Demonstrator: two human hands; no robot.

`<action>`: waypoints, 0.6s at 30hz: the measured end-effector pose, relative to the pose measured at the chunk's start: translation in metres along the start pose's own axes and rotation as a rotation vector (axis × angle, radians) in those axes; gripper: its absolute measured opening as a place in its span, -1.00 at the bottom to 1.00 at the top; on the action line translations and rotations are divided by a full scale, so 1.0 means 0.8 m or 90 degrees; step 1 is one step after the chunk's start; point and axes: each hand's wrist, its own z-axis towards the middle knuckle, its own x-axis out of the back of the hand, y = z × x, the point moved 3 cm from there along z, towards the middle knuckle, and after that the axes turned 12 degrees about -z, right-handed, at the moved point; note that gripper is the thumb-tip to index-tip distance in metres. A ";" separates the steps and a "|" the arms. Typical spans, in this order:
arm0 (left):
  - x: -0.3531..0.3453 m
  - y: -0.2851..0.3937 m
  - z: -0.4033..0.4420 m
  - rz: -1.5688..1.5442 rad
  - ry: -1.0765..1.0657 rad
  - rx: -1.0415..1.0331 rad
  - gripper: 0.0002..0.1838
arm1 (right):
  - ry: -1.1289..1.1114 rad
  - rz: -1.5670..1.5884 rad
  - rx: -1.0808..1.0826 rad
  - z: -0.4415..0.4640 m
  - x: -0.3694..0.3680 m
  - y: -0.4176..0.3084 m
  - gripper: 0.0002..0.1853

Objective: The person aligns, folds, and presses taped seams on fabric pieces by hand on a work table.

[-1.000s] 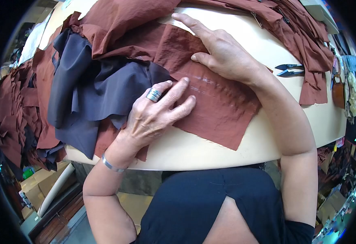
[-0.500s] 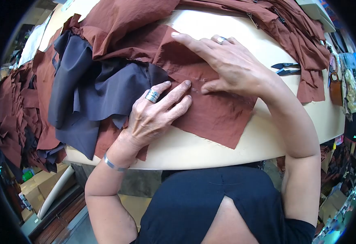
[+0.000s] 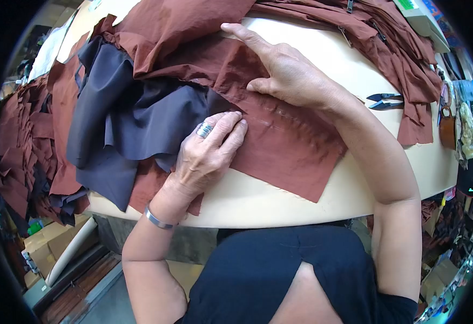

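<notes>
Rust-brown fabric (image 3: pixel 290 151) lies on the pale table, with a line of small puckers running across it. A dark grey fabric (image 3: pixel 139 124) is bunched against its left side. My left hand (image 3: pixel 207 151), with a ring and a bracelet, has its fingers drawn together in a pinch on the brown fabric, at the dark fabric's right end. Above the puckers, my right hand (image 3: pixel 288 70) rests on the brown cloth, index finger stretched out and thumb apart. Its other fingers are mostly hidden beneath the hand.
Dark-handled thread snips (image 3: pixel 385 101) lie on the table (image 3: pixel 269 205) at the right. More brown pieces with zippers (image 3: pixel 346 36) curve along the back and right. Brown scraps (image 3: pixel 23 140) pile up at the left. A brown leather-like pouch (image 3: pixel 447 129) hangs at the right edge.
My left fingers have closed from a spread position into a pinch. My right hand has slid up and slightly left over the brown fabric, uncovering the line of puckers.
</notes>
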 end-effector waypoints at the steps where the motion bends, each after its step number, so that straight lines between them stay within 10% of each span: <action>1: 0.000 0.000 0.000 0.011 -0.008 -0.002 -0.67 | -0.043 0.009 -0.030 0.003 0.002 -0.002 -0.11; 18: 0.005 0.002 0.009 0.078 -0.069 -0.005 -0.78 | -0.018 -0.004 -0.049 -0.004 -0.002 -0.005 -0.10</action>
